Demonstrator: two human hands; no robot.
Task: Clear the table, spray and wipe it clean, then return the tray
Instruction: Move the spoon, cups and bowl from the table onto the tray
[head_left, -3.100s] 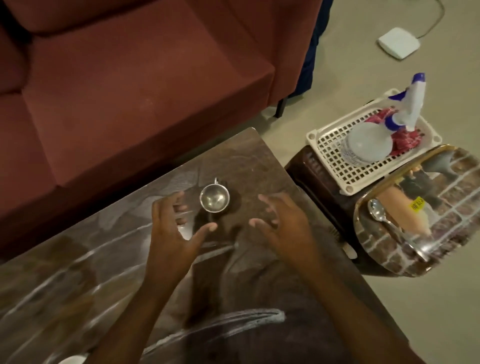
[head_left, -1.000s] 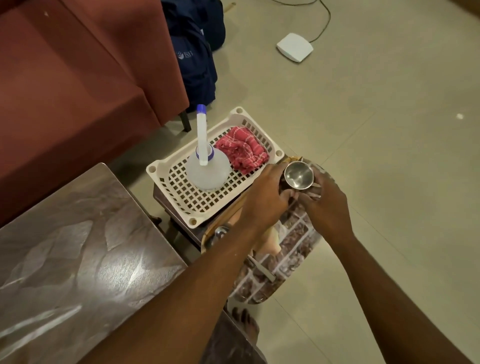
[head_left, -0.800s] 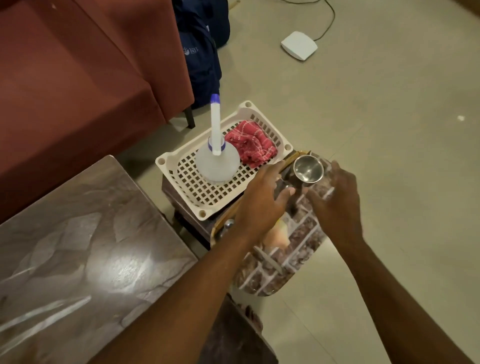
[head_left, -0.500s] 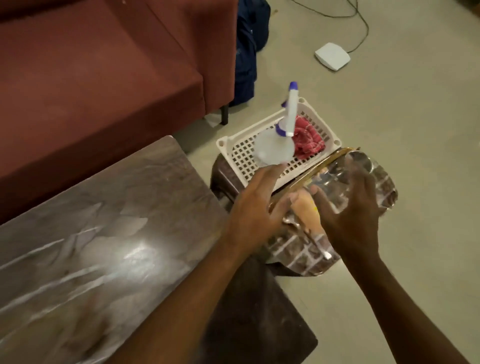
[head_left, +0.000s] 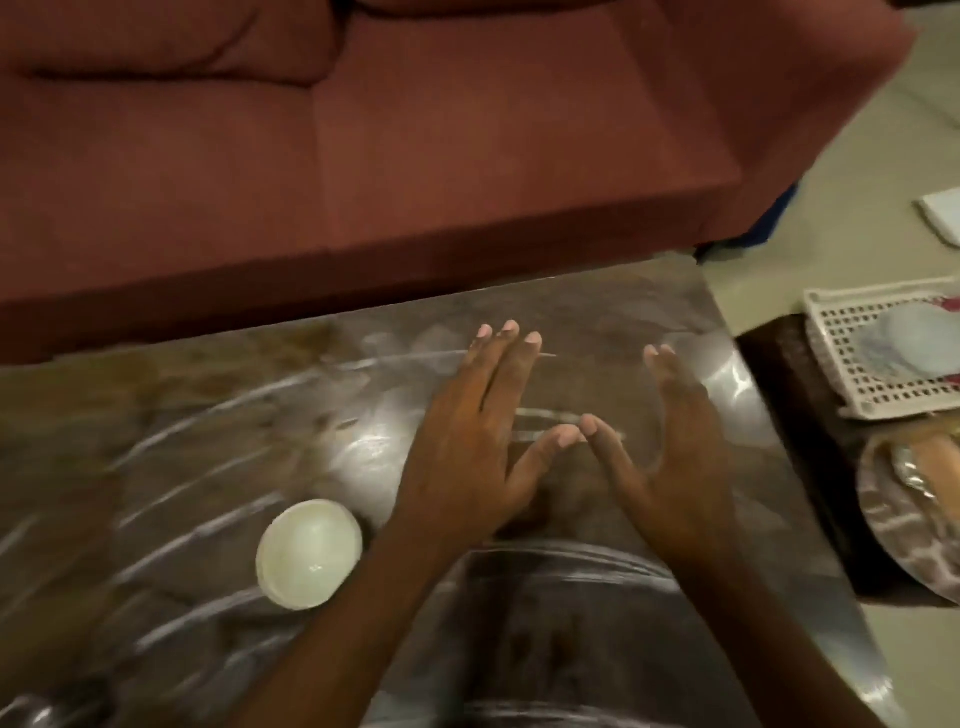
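Glossy brown marbled table (head_left: 208, 441) carries one white bowl (head_left: 309, 553), upright, near its front edge. Round brick-patterned tray (head_left: 893, 545) lies just off its right end.

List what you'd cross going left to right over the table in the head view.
Going right: round white bowl → left hand → right hand → white perforated plastic basket.

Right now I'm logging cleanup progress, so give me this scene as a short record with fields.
left hand: open, holding nothing, over the table
right hand: open, holding nothing, beside the left
on the table: one white bowl, left of both hands
tray: off the table, to its right, partly out of view
white basket: right of the table, spray bottle inside
stage: clearing unfinished, bowl not yet moved
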